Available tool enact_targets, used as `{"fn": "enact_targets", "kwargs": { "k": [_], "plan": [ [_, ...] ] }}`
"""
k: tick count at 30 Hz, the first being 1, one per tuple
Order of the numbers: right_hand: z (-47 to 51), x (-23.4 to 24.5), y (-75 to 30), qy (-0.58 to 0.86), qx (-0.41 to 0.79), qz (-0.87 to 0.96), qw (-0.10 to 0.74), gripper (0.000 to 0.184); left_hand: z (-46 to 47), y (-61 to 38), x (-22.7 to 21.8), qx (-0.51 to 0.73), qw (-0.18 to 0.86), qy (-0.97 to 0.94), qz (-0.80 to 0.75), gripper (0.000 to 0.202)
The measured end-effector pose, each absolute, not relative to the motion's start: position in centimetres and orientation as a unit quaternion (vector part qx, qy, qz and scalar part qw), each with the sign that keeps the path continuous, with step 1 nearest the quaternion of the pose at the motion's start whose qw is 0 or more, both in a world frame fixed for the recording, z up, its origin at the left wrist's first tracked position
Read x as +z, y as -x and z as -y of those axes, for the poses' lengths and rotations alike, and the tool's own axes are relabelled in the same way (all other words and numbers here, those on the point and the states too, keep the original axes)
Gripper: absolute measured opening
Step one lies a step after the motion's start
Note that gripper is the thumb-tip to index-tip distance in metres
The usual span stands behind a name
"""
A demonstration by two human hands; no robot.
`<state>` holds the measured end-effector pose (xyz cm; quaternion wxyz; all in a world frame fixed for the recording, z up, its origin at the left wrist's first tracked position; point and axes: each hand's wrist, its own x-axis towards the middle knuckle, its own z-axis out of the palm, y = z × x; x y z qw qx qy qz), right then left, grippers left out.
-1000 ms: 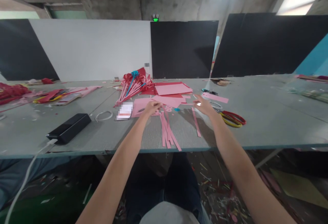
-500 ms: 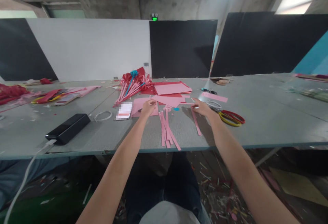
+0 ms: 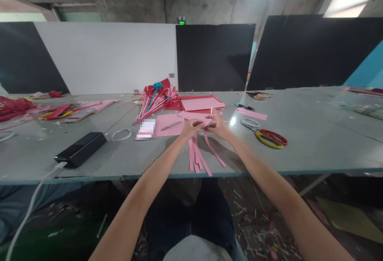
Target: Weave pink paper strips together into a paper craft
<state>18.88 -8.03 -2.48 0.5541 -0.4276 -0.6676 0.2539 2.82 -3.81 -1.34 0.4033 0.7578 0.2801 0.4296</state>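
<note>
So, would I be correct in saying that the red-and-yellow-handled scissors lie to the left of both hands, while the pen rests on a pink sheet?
Not quite: the head view shows the red-and-yellow-handled scissors lying to the right of both the left hand and the right hand. The pen does rest on a pink sheet.

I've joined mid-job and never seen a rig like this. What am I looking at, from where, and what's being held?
No machine here: these are a person's bare left hand and right hand, seen from one head-worn camera looking forward and down. The hands are close together above a grey table. A pink strip hangs from the right hand's fingers, seemingly held; the exact grip is too small to tell. Loose strips lie nearer the table's front edge. To the left, a pen rests on a pink sheet; to the right lie scissors with red and yellow handles.
</note>
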Motion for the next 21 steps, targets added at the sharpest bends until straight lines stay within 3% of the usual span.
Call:
{"fn": "enact_targets", "kwargs": {
  "k": [6,10,12,15,19,21],
  "plan": [
    [8.0,-2.9,-18.7,0.436,0.229,0.679,0.545,0.078,3.8,-3.1,-1.6,0.449,0.420,-0.737,-0.281,0.011],
    [7.2,-2.9,-19.1,0.476,0.123,0.668,0.558,0.037,3.9,-3.0,-1.5,0.431,0.427,-0.735,-0.304,0.010],
    [7.0,-2.8,-19.4,0.481,0.090,0.674,0.554,0.025,3.9,-3.1,-1.6,0.422,0.421,-0.741,-0.310,0.012],
    [7.2,-2.5,-19.6,0.468,0.099,0.696,0.535,0.028,3.8,-3.2,-1.7,0.421,0.399,-0.752,-0.311,0.014],
    [7.7,-2.4,-19.4,0.431,0.169,0.719,0.519,0.061,3.7,-3.1,-1.9,0.437,0.394,-0.740,-0.325,0.011],
    [7.7,-2.5,-19.3,0.419,0.176,0.718,0.527,0.065,3.7,-3.0,-1.9,0.436,0.395,-0.738,-0.330,0.010]
  ]
}}
